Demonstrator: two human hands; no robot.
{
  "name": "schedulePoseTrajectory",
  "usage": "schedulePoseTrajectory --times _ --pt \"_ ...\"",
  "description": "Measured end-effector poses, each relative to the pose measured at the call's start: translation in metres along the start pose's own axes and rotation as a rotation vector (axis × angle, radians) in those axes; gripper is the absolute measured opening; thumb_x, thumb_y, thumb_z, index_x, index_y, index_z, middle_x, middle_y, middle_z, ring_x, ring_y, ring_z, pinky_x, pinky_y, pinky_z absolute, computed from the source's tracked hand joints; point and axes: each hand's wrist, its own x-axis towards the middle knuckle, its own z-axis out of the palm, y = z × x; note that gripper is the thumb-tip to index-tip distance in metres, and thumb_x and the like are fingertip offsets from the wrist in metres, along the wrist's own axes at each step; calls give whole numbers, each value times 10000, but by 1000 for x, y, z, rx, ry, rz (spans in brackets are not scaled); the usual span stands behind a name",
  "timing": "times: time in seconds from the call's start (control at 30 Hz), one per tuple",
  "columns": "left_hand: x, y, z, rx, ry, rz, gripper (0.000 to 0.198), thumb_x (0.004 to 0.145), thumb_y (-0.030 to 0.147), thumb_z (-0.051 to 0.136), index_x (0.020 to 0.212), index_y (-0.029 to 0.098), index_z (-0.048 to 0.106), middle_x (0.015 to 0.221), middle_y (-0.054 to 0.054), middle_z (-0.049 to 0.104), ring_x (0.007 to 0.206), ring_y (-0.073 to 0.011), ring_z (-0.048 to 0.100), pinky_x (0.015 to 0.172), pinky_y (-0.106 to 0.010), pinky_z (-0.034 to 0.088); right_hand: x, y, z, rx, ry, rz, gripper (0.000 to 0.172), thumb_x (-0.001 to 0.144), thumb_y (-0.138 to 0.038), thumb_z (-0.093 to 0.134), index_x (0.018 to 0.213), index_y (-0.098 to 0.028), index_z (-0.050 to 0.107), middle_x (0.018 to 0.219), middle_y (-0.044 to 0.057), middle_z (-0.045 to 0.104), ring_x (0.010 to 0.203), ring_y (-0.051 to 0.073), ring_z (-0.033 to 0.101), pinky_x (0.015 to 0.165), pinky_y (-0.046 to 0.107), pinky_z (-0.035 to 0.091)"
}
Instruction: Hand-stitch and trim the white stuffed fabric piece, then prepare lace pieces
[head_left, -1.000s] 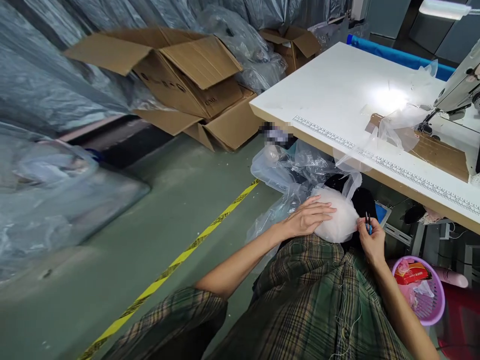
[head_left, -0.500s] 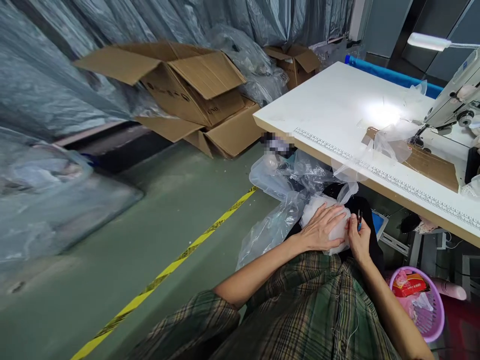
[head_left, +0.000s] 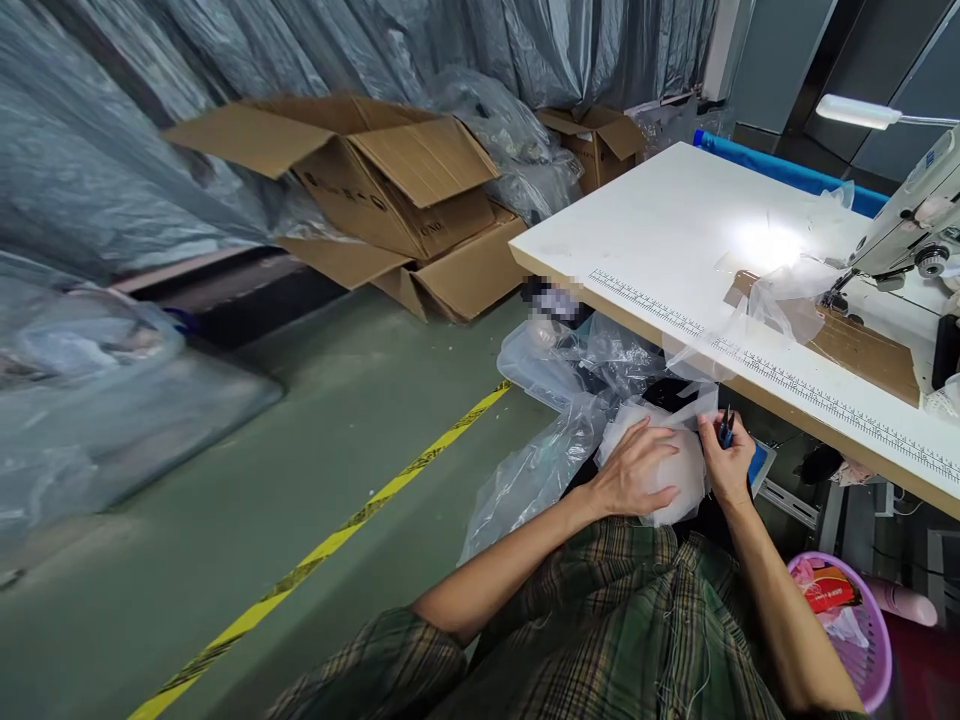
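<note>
Some plastic (head_left: 521, 490) beside left hand (head_left: 631, 474).

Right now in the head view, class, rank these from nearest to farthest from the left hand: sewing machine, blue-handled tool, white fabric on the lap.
1. White fabric: on the lap, under the left hand.
2. Blue-handled tool: to its right, in the right hand.
3. Sewing machine: on the table, far right.

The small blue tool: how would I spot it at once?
Start at the white table on the right, then look below its near edge. There the left hand lies spread on white fabric; the right hand beside it holds the small tool, set apart from that pale fabric by its blue body and dark, pointed tips.
</note>
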Motion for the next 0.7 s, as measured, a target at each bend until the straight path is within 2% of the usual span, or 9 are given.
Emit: schedulePoseTrajectory --times 0.07,0.1,0.13,0.23,0.3,0.37,0.43,0.57,0.7 --pt "11 6 -17 -59 237 -9 375 860 433 617 1103 147 628 1112 -154 652 1068 -280 621 989 -507 479 -14 -13 -6 22 -13 -5 283 786 -460 657 729 -190 594 705 -4 570 584 119 487 561 256 432" --pt "19 9 -26 -93 307 -28 329 873 418 605 1069 156 636 1073 -138 655 1026 -263 627 936 -470 503 -21 -22 -9 34 -30 -3 261 799 -440 655 739 -194 592 681 -13 567 545 108 466 519 240 411" --pt "28 13 -34 -140 315 -47 311 889 416 590 1060 163 646 1070 -130 659 1013 -253 630 912 -445 511 -29 -32 -12 39 -52 -5 243 807 -419 658 737 -198 586 638 -29 548 506 97 438 481 225 385" --pt "56 25 -50 -344 204 -68 442 911 527 549 1137 169 677 1159 -141 665 1076 -270 629 968 -449 486 -49 -63 -21 36 -142 -46 198 808 -339 669 705 -209 563 546 -60 488 450 82 398 419 196 333" --pt "69 32 -55 -568 61 -79 553 910 618 509 1180 169 685 1224 -149 656 1141 -291 618 1023 -461 454 -60 -81 -26 50 -237 -78 148 813 -280 655 719 -211 564 544 -56 516 445 80 422 410 185 340" --pt "75 37 -59 -819 -102 -122 582 901 667 493 1087 166 723 1245 -148 654 1176 -303 612 1042 -453 440 -69 -92 -30 74 -323 -91 111 822 -241 638 741 -213 567 550 -54 548 439 77 440 410 177 355" --pt "73 41 -65 -1023 -223 -227 531 871 660 559 891 157 726 1206 -142 679 1162 -301 624 1019 -428 453 -75 -97 -32 89 -378 -90 97 831 -224 631 756 -212 571 551 -57 554 429 70 435 405 169 351" --pt "65 49 -81 -1112 -288 -536 446 756 557 764 705 145 602 903 -86 730 880 -207 675 804 -312 504 -74 -94 -37 62 -450 -45 110 844 -251 630 756 -205 583 560 -58 525 438 67 421 413 172 341" --pt "62 52 -92 -1052 -295 -771 446 695 500 836 861 135 640 652 19 626 582 -96 569 593 -217 439 -61 -84 -41 13 -472 58 248 892 -432 603 802 -201 600 632 -26 561 502 95 457 460 207 382"
